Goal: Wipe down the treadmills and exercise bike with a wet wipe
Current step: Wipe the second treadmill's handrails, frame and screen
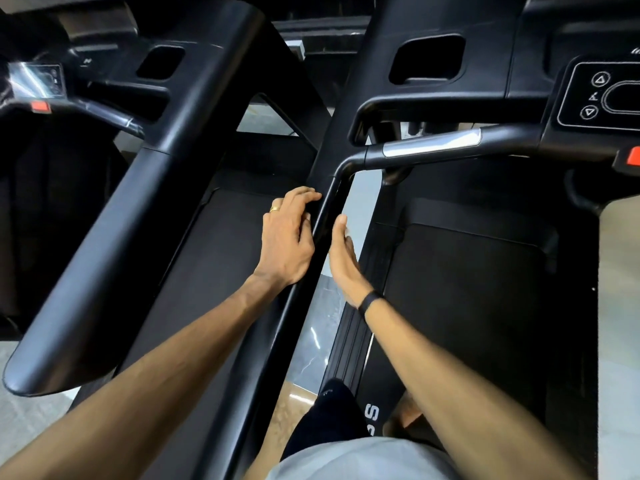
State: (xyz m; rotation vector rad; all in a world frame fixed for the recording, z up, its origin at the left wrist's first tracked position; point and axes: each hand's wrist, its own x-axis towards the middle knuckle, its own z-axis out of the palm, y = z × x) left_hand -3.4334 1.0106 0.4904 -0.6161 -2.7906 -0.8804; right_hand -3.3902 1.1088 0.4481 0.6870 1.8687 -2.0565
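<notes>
Side rail (349, 344) of right treadmill: a white letter "S"; the rest is hidden.
Control panel (601, 95): up and down triangle buttons, small incline symbol.

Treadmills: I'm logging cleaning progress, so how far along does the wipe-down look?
Nothing shows as finished; no surface looks visibly wet. In hand: the left hand rests on the side rail of the right treadmill, and the right hand is open beside it; no wet wipe is visible. Left: the left treadmill and the console. No exercise bike is in view.
</notes>
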